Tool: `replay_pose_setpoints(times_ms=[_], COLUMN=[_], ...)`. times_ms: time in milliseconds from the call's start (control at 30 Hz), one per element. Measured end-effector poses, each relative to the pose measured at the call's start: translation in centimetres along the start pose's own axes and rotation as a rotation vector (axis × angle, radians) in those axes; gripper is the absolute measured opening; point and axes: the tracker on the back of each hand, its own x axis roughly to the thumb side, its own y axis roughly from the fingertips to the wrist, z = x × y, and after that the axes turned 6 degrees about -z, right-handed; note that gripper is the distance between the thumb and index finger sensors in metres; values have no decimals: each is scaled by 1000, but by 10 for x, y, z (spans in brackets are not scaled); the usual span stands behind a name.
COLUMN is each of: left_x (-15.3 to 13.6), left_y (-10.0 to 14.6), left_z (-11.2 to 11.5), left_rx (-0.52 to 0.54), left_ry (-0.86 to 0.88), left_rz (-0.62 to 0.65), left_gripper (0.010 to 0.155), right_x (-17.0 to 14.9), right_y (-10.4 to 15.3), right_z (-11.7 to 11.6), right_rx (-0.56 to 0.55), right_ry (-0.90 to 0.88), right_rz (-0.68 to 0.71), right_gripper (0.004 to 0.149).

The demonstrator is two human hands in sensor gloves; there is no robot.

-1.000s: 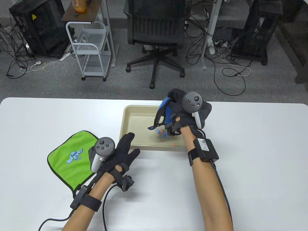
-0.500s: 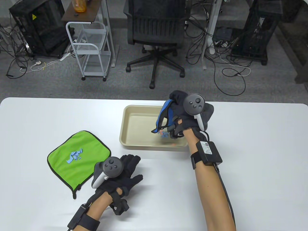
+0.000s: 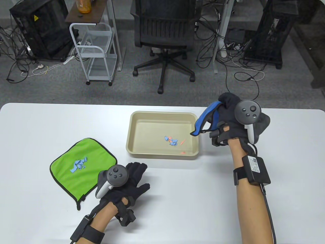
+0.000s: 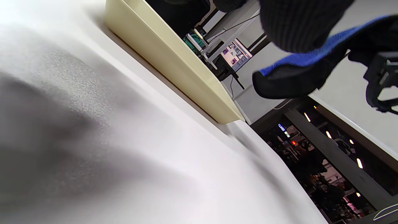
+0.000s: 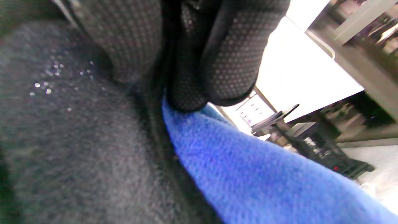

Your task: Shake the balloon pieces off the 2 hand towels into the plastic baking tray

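Balloon pieces [image 3: 174,141], blue and orange, lie scattered on the floor of the beige plastic baking tray [image 3: 162,115], which sits at the middle of the white table [image 3: 279,142]. We see our right hand [image 3: 237,127] raised to the right of the tray, its fingers curled tight round the bunched blue hand towel [image 3: 204,122]; a black-edged corner of this towel hangs just over the tray's right rim. In the right wrist view, gloved fingertips [image 5: 224,62] press into the blue fabric [image 5: 248,174], with dark cloth filling the left of the picture. Whether any pieces cling to the blue towel we cannot tell.

Our left hand [image 3: 127,183] rests flat on the table in front of the tray, fingers straight and slightly spread, holding nothing. Beside it, to its left, the green hand towel [image 3: 96,157] lies spread flat on the table, with a small heap of blue balloon scraps [image 3: 78,164] near its middle. The two hands are well apart.

In the left wrist view, the tray's near wall [image 4: 174,65] runs diagonally across the tabletop, and the blue towel [image 4: 298,68] hangs clear of the table beyond the tray's corner. Behind the table stand an office chair [image 3: 163,33] and a white cart [image 3: 94,50].
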Motion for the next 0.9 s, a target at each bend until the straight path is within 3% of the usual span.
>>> replay_pose_setpoints(times_ms=[167, 367, 600, 900], left_x=[0, 0, 0, 1], left_y=[0, 1, 1, 2], left_z=[0, -1, -1, -1], left_rx=[3, 9, 11, 8], left_ry=[-5, 0, -3, -8], left_rz=[7, 7, 4, 3], left_gripper=[82, 83, 83, 83], right_x=[-38, -81, -122, -174], right_y=[-6, -2, 14, 43], right_z=[18, 15, -10, -64], right_rx=[-34, -22, 35, 235], right_ry=[64, 94, 206, 435], right_rz=[-47, -112, -129, -166], right_gripper=[38, 38, 38, 39])
